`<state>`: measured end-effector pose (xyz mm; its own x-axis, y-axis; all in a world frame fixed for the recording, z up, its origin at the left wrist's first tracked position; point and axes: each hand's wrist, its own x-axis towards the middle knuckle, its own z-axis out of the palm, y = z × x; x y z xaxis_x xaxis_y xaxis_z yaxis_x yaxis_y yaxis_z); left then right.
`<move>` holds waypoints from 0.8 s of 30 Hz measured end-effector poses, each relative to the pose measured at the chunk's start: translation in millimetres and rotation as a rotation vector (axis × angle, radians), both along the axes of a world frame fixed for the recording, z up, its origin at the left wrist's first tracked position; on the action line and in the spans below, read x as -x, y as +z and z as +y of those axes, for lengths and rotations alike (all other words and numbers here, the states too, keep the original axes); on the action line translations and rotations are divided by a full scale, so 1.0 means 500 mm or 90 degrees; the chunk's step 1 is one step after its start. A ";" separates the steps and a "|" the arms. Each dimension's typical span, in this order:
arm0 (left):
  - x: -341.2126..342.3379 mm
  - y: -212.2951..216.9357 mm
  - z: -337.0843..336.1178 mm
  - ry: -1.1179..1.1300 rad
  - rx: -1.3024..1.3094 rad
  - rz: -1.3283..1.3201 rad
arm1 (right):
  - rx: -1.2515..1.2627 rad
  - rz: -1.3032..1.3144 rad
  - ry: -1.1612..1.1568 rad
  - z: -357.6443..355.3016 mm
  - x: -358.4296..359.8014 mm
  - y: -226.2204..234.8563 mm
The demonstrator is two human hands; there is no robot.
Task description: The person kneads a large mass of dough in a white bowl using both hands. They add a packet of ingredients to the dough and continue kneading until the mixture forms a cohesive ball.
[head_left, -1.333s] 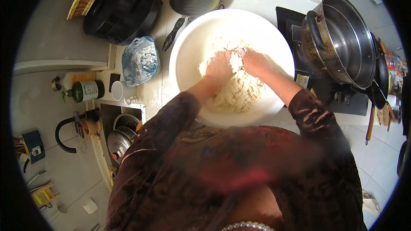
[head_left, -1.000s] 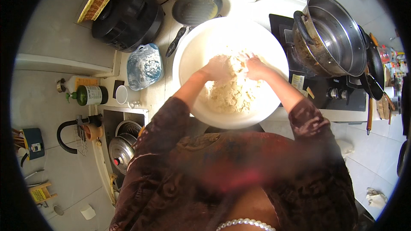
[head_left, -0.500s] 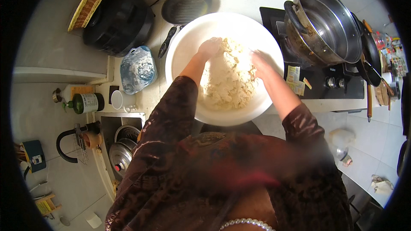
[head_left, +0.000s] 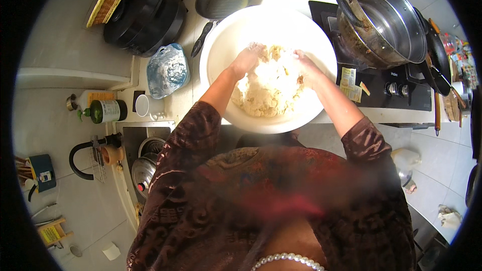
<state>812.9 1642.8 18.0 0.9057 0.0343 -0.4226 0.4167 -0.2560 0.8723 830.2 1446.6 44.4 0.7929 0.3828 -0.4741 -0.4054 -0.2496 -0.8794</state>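
Note:
A wide white basin [head_left: 216, 80] stands on the counter in front of me. In it lies a rough, crumbly mass of pale dough [head_left: 271, 93], strongly lit by sunlight. My left hand [head_left: 247, 59] grips the far left side of the dough, its fingers curled in and dusted with flour. On the far right side my right hand [head_left: 307, 70] presses round the dough, with bits sticking to the fingers. Glare and dough partly hide the fingertips of both hands.
Left of the basin are a ridged pan [head_left: 223, 0], a floury plastic bag [head_left: 168, 73], a white mug [head_left: 145, 105] and a sink [head_left: 131, 138]. A big steel pot [head_left: 369, 40] stands on the black hob [head_left: 374, 88] to the right. A black cooker [head_left: 143, 20] stands far left.
Both hands have stayed at the dough, whose near edge looks more gathered together than before. The whole view has shifted slightly, so the basin appears a little higher and further right.

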 end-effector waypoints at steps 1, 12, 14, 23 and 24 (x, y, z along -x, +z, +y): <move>0.004 -0.002 0.001 -0.052 -0.121 -0.082 | 0.089 -0.081 0.047 0.008 0.006 -0.001; 0.095 0.057 0.000 -0.353 -0.271 -0.010 | 0.080 -0.090 0.407 -0.024 0.036 -0.016; 0.140 0.054 -0.005 -0.449 -0.389 -0.009 | 0.134 -0.190 0.427 -0.023 0.056 -0.014; 0.127 0.023 -0.063 -0.382 -0.534 0.206 | 0.681 -0.353 0.628 0.025 0.047 -0.092; 0.118 0.023 -0.062 -0.352 -0.517 0.207 | 0.652 -0.358 0.597 0.029 0.035 -0.098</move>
